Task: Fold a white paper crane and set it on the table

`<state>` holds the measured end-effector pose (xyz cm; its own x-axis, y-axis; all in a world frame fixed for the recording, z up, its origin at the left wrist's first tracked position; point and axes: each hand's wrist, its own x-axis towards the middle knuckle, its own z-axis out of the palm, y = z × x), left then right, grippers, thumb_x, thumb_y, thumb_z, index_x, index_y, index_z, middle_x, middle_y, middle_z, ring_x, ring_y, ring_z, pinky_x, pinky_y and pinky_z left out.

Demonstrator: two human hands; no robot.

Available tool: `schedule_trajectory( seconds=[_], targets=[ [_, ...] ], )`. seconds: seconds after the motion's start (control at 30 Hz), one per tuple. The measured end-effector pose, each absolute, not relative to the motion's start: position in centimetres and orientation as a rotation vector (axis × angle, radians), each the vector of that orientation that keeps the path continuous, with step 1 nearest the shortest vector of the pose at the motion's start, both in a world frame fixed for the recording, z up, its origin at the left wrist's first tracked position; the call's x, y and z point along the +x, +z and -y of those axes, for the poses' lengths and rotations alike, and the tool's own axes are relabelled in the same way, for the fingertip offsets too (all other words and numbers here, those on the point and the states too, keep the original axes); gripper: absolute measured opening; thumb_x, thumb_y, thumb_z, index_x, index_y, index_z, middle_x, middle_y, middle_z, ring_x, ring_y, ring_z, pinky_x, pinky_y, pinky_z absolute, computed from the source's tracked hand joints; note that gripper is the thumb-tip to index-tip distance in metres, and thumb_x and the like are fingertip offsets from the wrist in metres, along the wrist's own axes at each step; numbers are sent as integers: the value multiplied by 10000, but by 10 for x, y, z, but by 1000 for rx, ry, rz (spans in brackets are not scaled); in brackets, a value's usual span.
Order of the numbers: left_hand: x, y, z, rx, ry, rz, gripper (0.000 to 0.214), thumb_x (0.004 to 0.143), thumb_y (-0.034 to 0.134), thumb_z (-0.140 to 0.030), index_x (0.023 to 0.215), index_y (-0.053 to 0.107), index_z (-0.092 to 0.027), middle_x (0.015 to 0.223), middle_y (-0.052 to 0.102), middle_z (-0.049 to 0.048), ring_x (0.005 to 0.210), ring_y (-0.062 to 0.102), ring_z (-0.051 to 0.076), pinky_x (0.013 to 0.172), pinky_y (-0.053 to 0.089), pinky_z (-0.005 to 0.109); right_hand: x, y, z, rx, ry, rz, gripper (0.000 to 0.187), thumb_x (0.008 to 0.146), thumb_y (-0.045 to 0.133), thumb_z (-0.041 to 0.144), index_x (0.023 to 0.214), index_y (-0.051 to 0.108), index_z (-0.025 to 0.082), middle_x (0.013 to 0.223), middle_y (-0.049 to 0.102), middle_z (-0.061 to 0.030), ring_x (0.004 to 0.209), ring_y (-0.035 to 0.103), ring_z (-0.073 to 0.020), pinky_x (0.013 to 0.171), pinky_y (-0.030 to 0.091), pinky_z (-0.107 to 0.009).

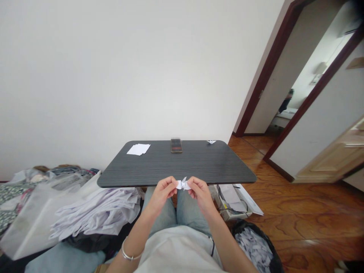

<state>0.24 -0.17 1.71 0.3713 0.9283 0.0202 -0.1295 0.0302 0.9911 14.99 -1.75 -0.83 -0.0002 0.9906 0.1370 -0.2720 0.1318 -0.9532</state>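
Note:
Between my two hands is a small white paper crane (184, 184), held just off the near edge of the dark table (159, 167). My left hand (164, 192) pinches its left wing between thumb and finger. On the other side, my right hand (199, 190) grips the right wing the same way. The crane's pointed middle sticks up between the fingertips. A second white paper crane (211, 142) rests at the table's far right edge. To the far left lies a loose stack of white paper sheets (138, 149).
A phone (176, 145) lies at the table's back middle. Left of my legs are piled white cloths (99, 212) and plastic bags. A box with papers (233, 201) and a black bag of paper scraps (253, 246) stand at right. Through the doorway a person (286, 102) is partly visible.

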Motion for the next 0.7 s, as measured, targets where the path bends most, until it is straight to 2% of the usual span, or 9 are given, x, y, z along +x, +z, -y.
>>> schedule_trajectory(
  seconds=[0.5,0.7],
  targets=[
    [2,12,-1,1106,1004,-749,318,724,600,-386,594,419,-161,456,397,-69,409,263,41,426,130,207,150,-9,18,-805,1295,1025,362,743,610,398,523,420,182,422,396,73,377,263,-54,394,158,-215],
    [3,2,-4,1083,1047,-748,363,771,533,-468,610,448,-153,484,411,-56,412,272,45,411,155,196,149,-8,16,-788,1373,942,362,714,627,397,505,429,177,409,385,71,363,251,-51,379,142,-222]
  ],
)
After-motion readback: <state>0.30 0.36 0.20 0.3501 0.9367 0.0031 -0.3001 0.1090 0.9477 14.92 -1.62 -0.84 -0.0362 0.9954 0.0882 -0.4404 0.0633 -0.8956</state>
